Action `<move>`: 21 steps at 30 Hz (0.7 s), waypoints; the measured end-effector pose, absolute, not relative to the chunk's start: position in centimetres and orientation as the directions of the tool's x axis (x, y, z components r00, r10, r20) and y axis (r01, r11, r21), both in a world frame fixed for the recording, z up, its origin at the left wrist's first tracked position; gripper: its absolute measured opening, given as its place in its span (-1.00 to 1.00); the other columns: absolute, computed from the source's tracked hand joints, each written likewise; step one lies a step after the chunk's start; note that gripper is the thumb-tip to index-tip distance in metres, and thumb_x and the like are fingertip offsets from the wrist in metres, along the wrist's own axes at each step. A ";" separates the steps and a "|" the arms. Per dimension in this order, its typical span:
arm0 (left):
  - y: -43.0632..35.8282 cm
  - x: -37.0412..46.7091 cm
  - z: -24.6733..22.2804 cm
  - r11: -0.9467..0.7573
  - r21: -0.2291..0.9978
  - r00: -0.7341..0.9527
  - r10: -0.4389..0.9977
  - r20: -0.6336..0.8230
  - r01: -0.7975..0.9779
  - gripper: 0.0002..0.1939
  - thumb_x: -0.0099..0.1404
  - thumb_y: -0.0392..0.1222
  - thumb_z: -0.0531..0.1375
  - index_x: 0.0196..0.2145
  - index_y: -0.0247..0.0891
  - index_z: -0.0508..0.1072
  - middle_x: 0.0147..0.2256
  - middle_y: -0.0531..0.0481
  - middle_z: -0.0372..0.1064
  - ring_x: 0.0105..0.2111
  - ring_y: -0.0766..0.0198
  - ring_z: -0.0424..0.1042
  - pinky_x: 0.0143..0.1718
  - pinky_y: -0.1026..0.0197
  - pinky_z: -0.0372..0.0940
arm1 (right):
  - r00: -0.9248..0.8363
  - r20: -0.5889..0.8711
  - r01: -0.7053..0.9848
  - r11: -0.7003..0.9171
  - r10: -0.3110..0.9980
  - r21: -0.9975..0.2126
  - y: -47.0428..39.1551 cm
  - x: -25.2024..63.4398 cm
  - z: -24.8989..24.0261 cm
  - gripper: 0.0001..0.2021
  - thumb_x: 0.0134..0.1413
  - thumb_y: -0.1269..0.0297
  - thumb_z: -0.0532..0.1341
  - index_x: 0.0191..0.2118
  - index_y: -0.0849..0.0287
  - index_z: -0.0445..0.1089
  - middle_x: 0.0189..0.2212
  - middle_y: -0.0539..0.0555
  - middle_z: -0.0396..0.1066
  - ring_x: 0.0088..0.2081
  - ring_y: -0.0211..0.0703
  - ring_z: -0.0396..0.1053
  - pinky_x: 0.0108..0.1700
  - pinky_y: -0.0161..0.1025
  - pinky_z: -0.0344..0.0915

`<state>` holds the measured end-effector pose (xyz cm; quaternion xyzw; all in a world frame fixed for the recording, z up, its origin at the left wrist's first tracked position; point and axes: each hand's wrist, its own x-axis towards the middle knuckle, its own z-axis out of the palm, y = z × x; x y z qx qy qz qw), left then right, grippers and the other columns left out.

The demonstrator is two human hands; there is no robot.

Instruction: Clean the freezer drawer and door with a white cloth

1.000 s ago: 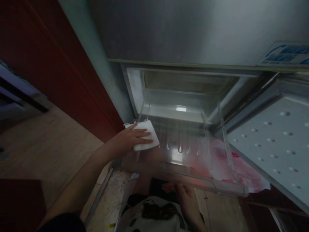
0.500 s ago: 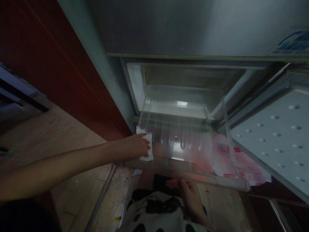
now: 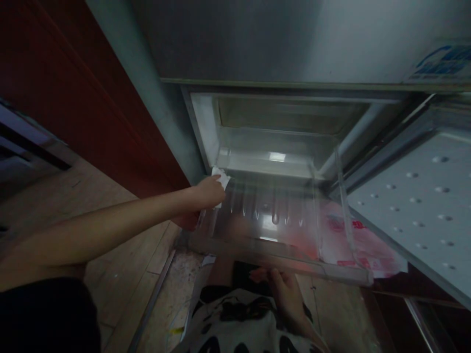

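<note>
A clear plastic drawer [image 3: 253,247] is pulled partway out of an open fridge compartment [image 3: 204,115]. My left hand [image 3: 209,192] is closed on a white paper tissue [image 3: 222,179] and presses it on the drawer's left side wall, near the compartment opening. Part of the tissue is hidden under the fingers. Low in front of my lap, my right hand [image 3: 287,291] is pinched at the drawer's front edge. Its fingertips are partly hidden there, and a reddish patch shows beside them.
The fridge door [image 3: 415,211] stands swung out on the right. A pink and white plastic bag [image 3: 375,245] lies below the drawer's right side. On the left rises a red-brown door panel [image 3: 121,132], close to the fridge. Tiled floor [image 3: 121,260] shows lower left.
My left hand has slid the tissue along the drawer's left wall, away from me towards the compartment. My right hand has stayed at the front edge. The view has shifted slightly.
</note>
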<state>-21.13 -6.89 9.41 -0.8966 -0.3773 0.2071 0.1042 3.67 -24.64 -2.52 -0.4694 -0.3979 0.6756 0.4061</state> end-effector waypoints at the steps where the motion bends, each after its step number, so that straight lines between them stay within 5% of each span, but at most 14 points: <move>1: -5.6 -20.9 9.7 -0.679 -0.370 0.608 0.733 -0.305 0.634 -0.85 0.12 -0.40 0.18 -0.53 -0.29 0.53 -0.39 -0.11 0.57 -0.36 0.26 0.47 0.07 0.11 0.04 | -0.223 -0.314 -0.173 -0.354 0.923 -0.919 -24.7 3.6 -2.6 -0.47 0.03 -0.18 0.14 -0.46 0.25 0.56 -0.39 0.25 0.52 -0.32 -0.03 0.48 -0.21 -0.20 0.40; 12: 3.8 -19.6 11.9 -0.533 -0.510 0.483 0.842 -0.240 0.675 -0.78 0.16 -0.39 0.09 -0.41 -0.31 0.55 -0.32 -0.14 0.56 -0.22 0.19 0.44 0.07 0.10 0.01 | -0.207 -0.290 -0.245 -0.336 0.934 -0.909 -24.8 3.8 -3.0 -0.56 0.05 -0.11 0.18 -0.41 0.20 0.57 -0.41 0.17 0.52 -0.35 -0.12 0.47 -0.23 -0.28 0.38; 21: -4.5 -20.6 10.2 -0.688 -0.325 0.563 0.721 -0.404 0.649 -0.86 0.08 -0.36 0.22 -0.52 -0.20 0.55 -0.37 -0.03 0.57 -0.29 0.28 0.46 -0.03 0.21 0.06 | -0.201 -0.288 -0.195 -0.327 0.936 -0.925 -24.8 4.3 -3.0 -0.51 0.07 -0.14 0.14 -0.39 0.23 0.57 -0.42 0.21 0.52 -0.36 -0.08 0.47 -0.23 -0.24 0.39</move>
